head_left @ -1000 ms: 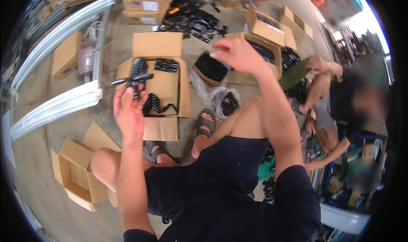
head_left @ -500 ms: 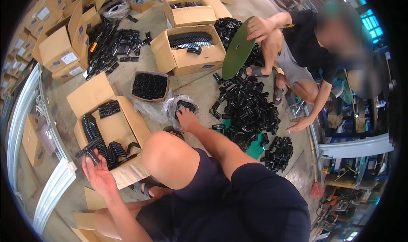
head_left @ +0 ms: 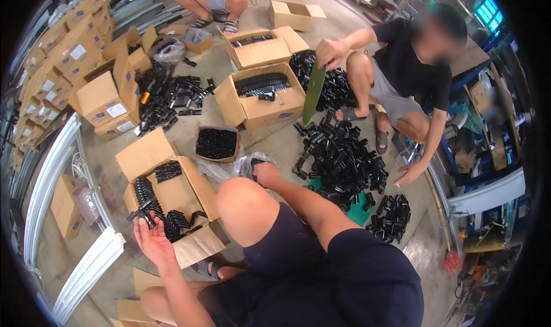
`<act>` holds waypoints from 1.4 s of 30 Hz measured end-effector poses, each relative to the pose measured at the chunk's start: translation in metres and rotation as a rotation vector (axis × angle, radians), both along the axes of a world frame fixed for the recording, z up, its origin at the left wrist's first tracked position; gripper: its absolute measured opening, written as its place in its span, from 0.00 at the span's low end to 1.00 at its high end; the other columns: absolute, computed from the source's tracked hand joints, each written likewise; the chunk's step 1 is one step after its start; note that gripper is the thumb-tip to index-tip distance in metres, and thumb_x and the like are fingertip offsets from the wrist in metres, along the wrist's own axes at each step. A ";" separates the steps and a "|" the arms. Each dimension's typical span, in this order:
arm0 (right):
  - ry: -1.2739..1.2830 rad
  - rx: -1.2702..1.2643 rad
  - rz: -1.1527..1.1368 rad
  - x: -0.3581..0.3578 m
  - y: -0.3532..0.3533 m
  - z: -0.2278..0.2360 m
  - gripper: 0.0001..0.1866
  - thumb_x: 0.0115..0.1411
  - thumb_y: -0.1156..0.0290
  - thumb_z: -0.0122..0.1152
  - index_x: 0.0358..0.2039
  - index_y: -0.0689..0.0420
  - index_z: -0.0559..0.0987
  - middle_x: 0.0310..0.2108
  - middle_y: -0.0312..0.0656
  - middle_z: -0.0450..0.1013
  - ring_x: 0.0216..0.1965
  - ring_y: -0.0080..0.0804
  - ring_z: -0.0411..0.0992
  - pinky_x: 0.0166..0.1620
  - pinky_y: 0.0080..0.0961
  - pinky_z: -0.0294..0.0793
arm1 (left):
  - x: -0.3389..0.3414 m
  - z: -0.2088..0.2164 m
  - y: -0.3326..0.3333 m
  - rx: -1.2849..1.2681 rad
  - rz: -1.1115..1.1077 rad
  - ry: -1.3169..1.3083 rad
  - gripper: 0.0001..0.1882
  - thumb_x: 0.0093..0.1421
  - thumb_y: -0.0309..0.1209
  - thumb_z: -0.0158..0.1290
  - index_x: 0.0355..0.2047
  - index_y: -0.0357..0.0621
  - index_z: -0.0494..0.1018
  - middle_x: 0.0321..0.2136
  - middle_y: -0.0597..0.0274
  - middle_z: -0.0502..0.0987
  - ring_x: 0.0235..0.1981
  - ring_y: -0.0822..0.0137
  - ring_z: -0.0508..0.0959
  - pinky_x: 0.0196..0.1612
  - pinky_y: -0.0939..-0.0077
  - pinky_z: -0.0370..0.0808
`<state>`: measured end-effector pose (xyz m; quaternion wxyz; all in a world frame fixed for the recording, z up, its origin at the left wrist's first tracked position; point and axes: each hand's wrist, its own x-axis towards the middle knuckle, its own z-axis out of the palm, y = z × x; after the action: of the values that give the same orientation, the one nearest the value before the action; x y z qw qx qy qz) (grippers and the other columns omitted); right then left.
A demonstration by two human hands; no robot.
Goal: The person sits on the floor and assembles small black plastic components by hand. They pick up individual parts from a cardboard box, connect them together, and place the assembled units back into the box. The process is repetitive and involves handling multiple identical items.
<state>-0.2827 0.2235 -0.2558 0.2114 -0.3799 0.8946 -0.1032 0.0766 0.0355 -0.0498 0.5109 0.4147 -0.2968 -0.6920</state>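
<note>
My left hand (head_left: 154,242) is raised palm up at the near left corner of an open carton (head_left: 143,153), fingers closed on a black plastic fitting (head_left: 147,211) with branching arms. Rows of similar black fittings (head_left: 150,190) stand inside that carton. Beyond my knee, my right hand (head_left: 264,174) reaches down into a clear plastic bag (head_left: 245,164); dark small parts show beside it. Its fingers are mostly hidden, so what they hold cannot be seen. Next to the bag stands a small box (head_left: 229,159) full of tiny black pieces.
A heap of black fittings (head_left: 344,163) covers the floor to the right, partly over a green sheet (head_left: 361,208). There a crouching co-worker (head_left: 410,69) holds a green disc (head_left: 314,94). Another person (head_left: 215,3) squats at the far side. Cartons (head_left: 272,110) and a broom (head_left: 451,262) stand around.
The view has shifted, bringing the far person into sight. My right fingers, visible on the parts before, are now mostly hidden. The co-worker's green disc has turned nearly edge-on. My left hand keeps its fitting.
</note>
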 end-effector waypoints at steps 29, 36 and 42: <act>-1.460 -0.895 -0.184 0.242 -0.170 0.221 0.05 0.64 0.79 0.68 0.39 0.65 0.83 0.31 0.39 0.80 0.28 0.21 0.76 0.30 0.18 0.76 | -0.004 0.003 0.007 -0.167 0.127 0.034 0.14 0.70 0.33 0.57 0.53 0.44 0.70 0.41 0.60 0.82 0.36 0.68 0.83 0.40 0.70 0.82; -1.338 -0.875 -0.220 0.265 -0.180 0.221 0.05 0.63 0.77 0.68 0.38 0.65 0.83 0.29 0.38 0.79 0.26 0.21 0.74 0.28 0.20 0.76 | 0.000 0.007 0.008 -0.133 0.251 0.022 0.13 0.69 0.29 0.57 0.52 0.42 0.72 0.43 0.62 0.79 0.40 0.70 0.81 0.40 0.73 0.82; -1.314 -0.855 -0.202 0.263 -0.177 0.216 0.07 0.65 0.76 0.66 0.41 0.66 0.83 0.34 0.41 0.79 0.31 0.26 0.76 0.32 0.24 0.80 | -0.003 0.005 0.006 -0.123 0.257 0.082 0.13 0.67 0.25 0.60 0.51 0.41 0.74 0.40 0.63 0.83 0.36 0.76 0.81 0.36 0.79 0.79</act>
<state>-0.0193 0.0463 -0.0403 0.5220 -0.2062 0.4995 -0.6600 0.0739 0.0416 -0.0452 0.6313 0.3887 -0.2620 -0.6178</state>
